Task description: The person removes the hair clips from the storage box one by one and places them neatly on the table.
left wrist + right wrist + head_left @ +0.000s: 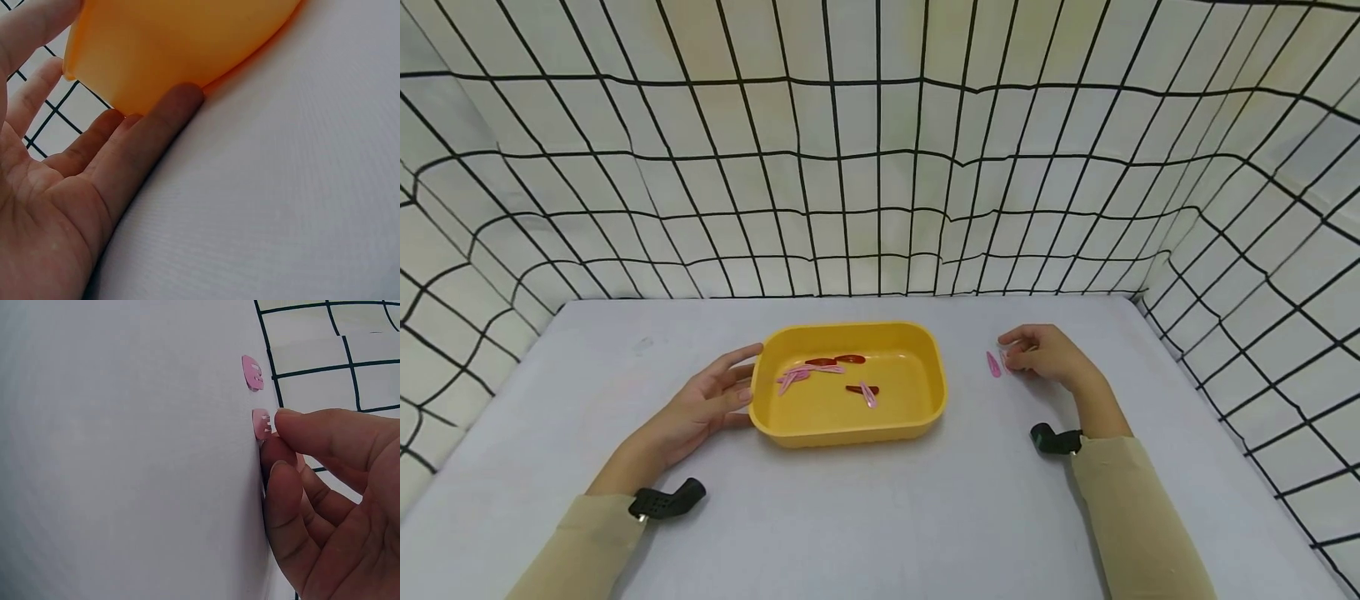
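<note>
Near the middle of the table, a yellow tray [850, 435] holds several hair clips. Dark red clips [851, 359] lie toward its back, beside a cluster of pink clips [793, 377]; another pink clip [868, 395] crosses a red one nearer the front. My left hand [707, 404] rests against the tray's left side, its fingers extended along the outer wall [181, 44]. Right of the tray, my right hand [1043, 357] pinches one end of a pink hair clip [260, 424] at the table surface. A second pink clip [993, 364] lies just left of it.
A white cloth covers the table [880, 517]. Black wire mesh [880, 183] with white sheeting behind it rises along the back and both sides. A dark camera mount sits on the left wrist [667, 500] and another on the right wrist [1056, 439].
</note>
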Motion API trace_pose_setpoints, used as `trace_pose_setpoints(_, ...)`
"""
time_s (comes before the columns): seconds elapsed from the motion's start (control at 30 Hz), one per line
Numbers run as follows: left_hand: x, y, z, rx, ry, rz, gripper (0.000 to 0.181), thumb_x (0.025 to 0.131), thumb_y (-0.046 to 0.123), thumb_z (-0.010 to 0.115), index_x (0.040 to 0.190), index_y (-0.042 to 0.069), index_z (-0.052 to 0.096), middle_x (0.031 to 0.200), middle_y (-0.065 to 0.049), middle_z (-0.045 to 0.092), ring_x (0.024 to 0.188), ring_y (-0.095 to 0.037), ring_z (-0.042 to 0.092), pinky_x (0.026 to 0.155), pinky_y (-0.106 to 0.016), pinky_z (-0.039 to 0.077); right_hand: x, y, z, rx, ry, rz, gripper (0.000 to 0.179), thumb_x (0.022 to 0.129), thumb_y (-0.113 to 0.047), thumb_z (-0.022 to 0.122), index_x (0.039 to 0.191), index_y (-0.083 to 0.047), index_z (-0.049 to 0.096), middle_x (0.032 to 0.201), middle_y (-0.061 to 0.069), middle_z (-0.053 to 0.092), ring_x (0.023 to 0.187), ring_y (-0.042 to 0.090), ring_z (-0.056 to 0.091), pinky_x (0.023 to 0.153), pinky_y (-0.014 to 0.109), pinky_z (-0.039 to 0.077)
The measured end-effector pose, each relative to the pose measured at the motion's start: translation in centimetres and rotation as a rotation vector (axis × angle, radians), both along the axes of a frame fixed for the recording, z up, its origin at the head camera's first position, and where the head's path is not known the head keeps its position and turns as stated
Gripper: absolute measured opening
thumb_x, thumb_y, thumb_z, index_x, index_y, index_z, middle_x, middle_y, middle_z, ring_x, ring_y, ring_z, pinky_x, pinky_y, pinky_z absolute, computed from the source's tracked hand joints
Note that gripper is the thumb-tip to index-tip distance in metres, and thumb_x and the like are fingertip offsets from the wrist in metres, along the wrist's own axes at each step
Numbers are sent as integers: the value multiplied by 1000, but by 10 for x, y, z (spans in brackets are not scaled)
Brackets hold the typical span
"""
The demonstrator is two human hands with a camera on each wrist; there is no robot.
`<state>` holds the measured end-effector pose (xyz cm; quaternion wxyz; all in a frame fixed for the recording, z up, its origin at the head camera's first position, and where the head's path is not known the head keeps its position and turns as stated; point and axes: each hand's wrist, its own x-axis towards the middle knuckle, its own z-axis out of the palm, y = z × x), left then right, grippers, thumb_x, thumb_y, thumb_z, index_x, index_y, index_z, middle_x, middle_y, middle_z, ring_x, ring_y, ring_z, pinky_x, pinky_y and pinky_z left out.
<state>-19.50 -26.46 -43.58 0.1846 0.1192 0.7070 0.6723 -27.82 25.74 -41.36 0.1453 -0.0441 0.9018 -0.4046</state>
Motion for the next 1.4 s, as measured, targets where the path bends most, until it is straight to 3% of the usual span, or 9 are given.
trace_pose_setpoints(0.33,0,0,0,6,2,-5,62,104,14,53,158,24,25,160,-21,23,121,-18,60,92,-39,57,0,-4,5,7,12,-6,35,93,-14,66,128,-9,64,101,12,66,85,23,61,73,28,54)
trace_pose_setpoints(0.5,1,0,0,15,4,-11,61,104,13,53,158,24,26,159,-21,24,122,-19,60,92,-40,57,2,-13,15,-106,27,30,37,96,-18,64,131,-8,62,103,18,65,84,29,63,76,30,57)
trace_pose_setpoints(0.7,1,0,-1,23,10,-16,61,104,12,52,158,23,26,159,-22,25,121,-19,60,92,-40,57,15,-43,36,-293,-7,113,34,97,-20,64,129,-10,61,106,28,60,75,39,59,65,37,56)
trace_pose_setpoints(0.87,1,0,-1,21,6,-13,61,104,13,53,158,23,26,159,-22,25,122,-19,60,92,-40,57,24,-71,51,-296,8,159,29,96,-27,67,124,-19,66,107,23,62,83,34,60,50,30,49)
trace_pose_setpoints(0.97,1,0,-1,25,4,-13,61,104,13,53,158,24,26,159,-21,26,122,-20,60,92,-41,57,25,-90,56,-302,42,208,30,96,-24,67,125,-15,66,106,20,64,88,36,61,55,27,52)
trace_pose_setpoints(1.1,1,0,-2,33,5,-16,61,104,13,53,158,24,26,159,-21,26,122,-21,60,93,-41,57,24,-115,62,-326,76,269,29,96,-17,67,123,-10,67,104,17,65,90,39,61,70,31,59)
trace_pose_setpoints(1.4,0,-1,-2,32,14,-22,61,103,13,53,157,24,27,158,-22,26,123,-22,59,93,-41,57,26,-162,78,-457,130,365,26,95,-18,68,121,-14,68,102,15,65,93,49,58,73,33,59)
